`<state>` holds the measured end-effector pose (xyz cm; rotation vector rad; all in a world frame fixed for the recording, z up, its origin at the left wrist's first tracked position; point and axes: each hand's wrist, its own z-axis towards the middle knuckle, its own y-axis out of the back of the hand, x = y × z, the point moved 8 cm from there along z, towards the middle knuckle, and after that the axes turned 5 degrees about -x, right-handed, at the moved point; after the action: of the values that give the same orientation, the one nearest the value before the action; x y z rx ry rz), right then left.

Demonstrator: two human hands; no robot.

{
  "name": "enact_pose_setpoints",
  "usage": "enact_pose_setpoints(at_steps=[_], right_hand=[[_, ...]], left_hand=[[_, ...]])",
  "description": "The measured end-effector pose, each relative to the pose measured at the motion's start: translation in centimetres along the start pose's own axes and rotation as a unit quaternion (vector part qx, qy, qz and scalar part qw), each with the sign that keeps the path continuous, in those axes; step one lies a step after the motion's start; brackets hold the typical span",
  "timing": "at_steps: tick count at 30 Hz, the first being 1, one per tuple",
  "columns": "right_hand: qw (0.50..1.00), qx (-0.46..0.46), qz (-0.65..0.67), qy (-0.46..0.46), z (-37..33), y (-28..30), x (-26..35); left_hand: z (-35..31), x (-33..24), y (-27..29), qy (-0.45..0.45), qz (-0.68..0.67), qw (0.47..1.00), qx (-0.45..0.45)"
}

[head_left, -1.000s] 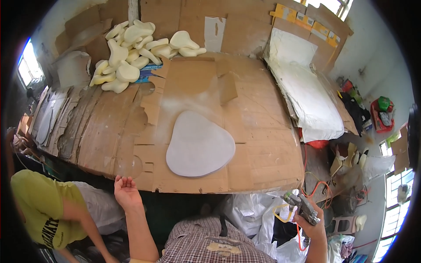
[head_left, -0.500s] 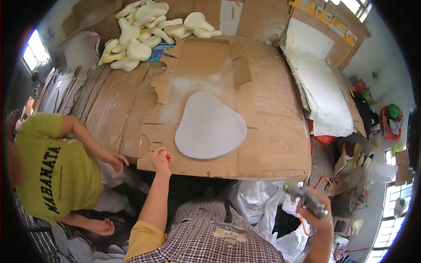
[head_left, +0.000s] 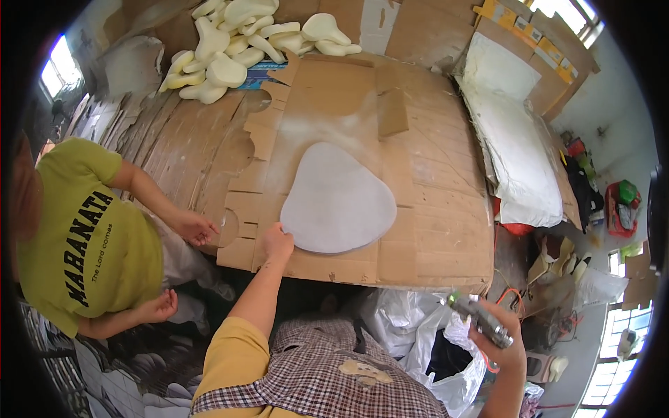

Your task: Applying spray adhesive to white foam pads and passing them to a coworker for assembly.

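A flat grey pad with a rounded, three-cornered outline lies on the cardboard-covered table. At its lower left edge is my left hand, its fingers closed on the rim. My right hand is wrapped around a spray gun, held off the table's near right corner. The gun's green-tipped end points left, toward the table's front edge. An orange hose shows beneath my right hand.
Cream foam pieces lie heaped at the back left. A person in a yellow-green shirt stands left of me, hands near the table edge. White plastic bags hang below the front edge. A white-covered board stands at right.
My left hand has moved right and closed on the pad's edge. The spray gun has shifted slightly left and down. The other person has come closer to the table.
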<state>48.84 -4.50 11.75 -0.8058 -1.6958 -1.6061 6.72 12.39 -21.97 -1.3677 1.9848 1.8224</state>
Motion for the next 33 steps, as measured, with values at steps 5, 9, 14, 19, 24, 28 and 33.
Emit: enact_pose_setpoints(at_steps=[5,9,14,19,24,28,33], right_hand=[[0.998,-0.003,0.066,-0.019,-1.2,-1.5,-1.3],[0.994,0.059,0.091,0.010,-1.0,-3.7,0.4],[0.994,-0.079,0.062,-0.051,-2.6,-1.0,-2.5],[0.983,0.001,0.182,-0.036,-3.6,-2.9,-1.3],[0.966,-0.119,0.209,-0.092,-2.8,-2.8,-2.1],[0.989,0.046,0.140,-0.013,-4.2,-4.5,-0.9],[0.987,-0.026,0.128,-0.090,-5.6,-1.9,-2.5]], left_hand=[[0.1,0.4,-0.5,-0.016,0.020,0.999,-0.046],[-0.2,-0.6,0.2,-0.029,0.017,0.998,-0.059],[-0.3,-1.7,1.3,-0.024,0.002,0.997,-0.073],[0.8,-1.4,1.3,-0.033,-0.055,0.993,-0.103],[1.3,0.6,-0.2,0.131,-0.235,0.963,-0.014],[0.5,-0.4,0.3,0.155,-0.335,0.929,-0.016],[0.3,0.6,-1.4,0.194,-0.405,0.893,0.029]])
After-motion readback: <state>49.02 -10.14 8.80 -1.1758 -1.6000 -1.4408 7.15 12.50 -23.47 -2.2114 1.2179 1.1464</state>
